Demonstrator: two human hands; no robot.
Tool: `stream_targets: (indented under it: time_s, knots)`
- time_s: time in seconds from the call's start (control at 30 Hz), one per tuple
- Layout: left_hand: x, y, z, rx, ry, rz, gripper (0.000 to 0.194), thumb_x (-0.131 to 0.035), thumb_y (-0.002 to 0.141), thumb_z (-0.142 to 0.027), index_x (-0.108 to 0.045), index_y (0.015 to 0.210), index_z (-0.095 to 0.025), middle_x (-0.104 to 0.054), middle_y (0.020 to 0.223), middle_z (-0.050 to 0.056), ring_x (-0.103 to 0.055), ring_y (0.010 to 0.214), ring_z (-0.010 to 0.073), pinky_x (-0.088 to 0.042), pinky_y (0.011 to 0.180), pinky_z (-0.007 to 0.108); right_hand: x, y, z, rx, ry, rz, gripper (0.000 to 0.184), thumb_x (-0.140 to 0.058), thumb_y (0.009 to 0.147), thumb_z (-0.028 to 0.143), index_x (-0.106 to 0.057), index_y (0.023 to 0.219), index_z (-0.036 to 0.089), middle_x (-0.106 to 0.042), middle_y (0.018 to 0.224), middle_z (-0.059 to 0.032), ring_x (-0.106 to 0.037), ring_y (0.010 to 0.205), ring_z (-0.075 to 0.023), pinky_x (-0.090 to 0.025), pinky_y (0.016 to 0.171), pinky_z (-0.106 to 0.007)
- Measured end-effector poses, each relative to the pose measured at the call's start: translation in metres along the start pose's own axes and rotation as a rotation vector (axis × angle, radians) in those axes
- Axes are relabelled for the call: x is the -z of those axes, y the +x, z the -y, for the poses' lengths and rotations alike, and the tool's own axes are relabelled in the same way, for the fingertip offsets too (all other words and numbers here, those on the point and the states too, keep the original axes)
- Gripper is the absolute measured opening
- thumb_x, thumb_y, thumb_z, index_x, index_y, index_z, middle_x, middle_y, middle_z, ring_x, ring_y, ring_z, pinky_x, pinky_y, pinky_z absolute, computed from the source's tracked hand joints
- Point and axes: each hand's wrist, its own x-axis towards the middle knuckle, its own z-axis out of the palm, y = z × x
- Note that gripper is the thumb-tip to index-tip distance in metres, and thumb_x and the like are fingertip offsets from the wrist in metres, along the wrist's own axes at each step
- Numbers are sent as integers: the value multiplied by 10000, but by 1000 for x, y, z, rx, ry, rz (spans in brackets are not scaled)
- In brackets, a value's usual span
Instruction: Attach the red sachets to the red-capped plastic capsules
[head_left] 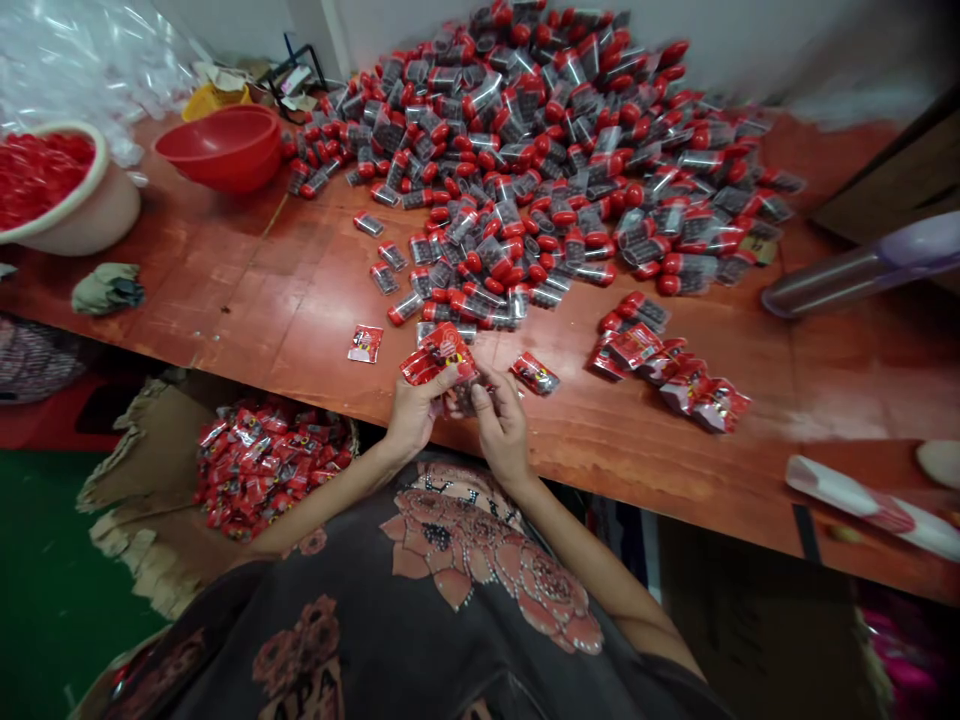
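From my station I see the left hand (pixel 411 415) clenched on a bunch of glossy red foil sachets (pixel 439 352), held just above the front edge of the red-brown wooden worktop (pixel 225 300). The right hand (pixel 501 425) curls in beside it, its fingers (pixel 480 392) pinching something half hidden; I cannot tell whether that is a sachet or a small tube. Just ahead sprawls a heap of clear plastic tubes with red caps (pixel 517 160), its nearest stragglers close to the hands. My worry is a slip: the foil looks slick, so a sachet could slide free and drop past the edge, missing the torn cardboard box of red sachets (pixel 270 465) below. A careless wrist could also nudge those stragglers and set tubes rolling, or scatter the loose red sachets (pixel 667 375) to the right.
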Motion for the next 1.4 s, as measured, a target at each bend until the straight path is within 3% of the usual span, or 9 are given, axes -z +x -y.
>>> stream_targets:
  time_s: [0.27,0.4,0.57,0.73,0.93,1.07,1.4]
  knots:
    - [-4,-4,0,-27,107,30,255,-850,625,-320,-671,710,-158,-611,620,-27,-482,466,59,-379,399,187,-1,-4,4,137,-93,-124,323,-493,969,198,-619,1222,355,-575,1014,-17,-569,989,-162,-522,892,-371]
    - [-5,-1,-4,-71,134,27,256,-860,600,-295,-668,698,-157,-610,618,-27,-461,454,51,-334,383,185,-4,-8,1,10,88,-105,235,-535,947,255,-587,1170,310,-585,1052,-17,-632,893,-149,-581,799,-350]
    - [-5,0,-11,-68,233,19,237,-853,592,-273,-652,658,-165,-599,577,-29,-422,417,53,-299,370,208,-5,-11,3,-161,207,-45,372,-650,868,294,-516,1214,319,-638,1077,-22,-675,884,-163,-602,782,-349]
    - [-6,-6,-7,-53,251,48,234,-844,593,-279,-653,665,-166,-625,612,-24,-458,457,63,-313,388,203,-5,-10,6,-211,267,-139,345,-658,848,304,-514,1161,294,-636,1003,-20,-668,831,-156,-607,737,-333]
    - [-15,-17,5,-127,147,-87,250,-836,614,-271,-609,601,-164,-570,551,-50,-442,457,58,-329,432,208,-9,-11,8,-197,311,-178,258,-653,851,287,-525,1074,278,-628,936,-3,-650,797,-142,-596,716,-308]
    - [-21,-24,13,-146,80,-109,227,-837,629,-285,-643,643,-170,-598,585,-46,-465,491,63,-356,457,207,-10,-11,10,-192,333,-229,220,-648,851,314,-536,1034,266,-623,956,-9,-639,744,-129,-586,659,-291]
    - [-4,-14,6,-102,153,-39,284,-839,635,-348,-621,655,-168,-560,584,-57,-391,416,34,-273,373,195,3,0,13,-277,345,-133,186,-701,801,320,-618,951,250,-688,841,5,-679,734,-149,-611,735,-344]
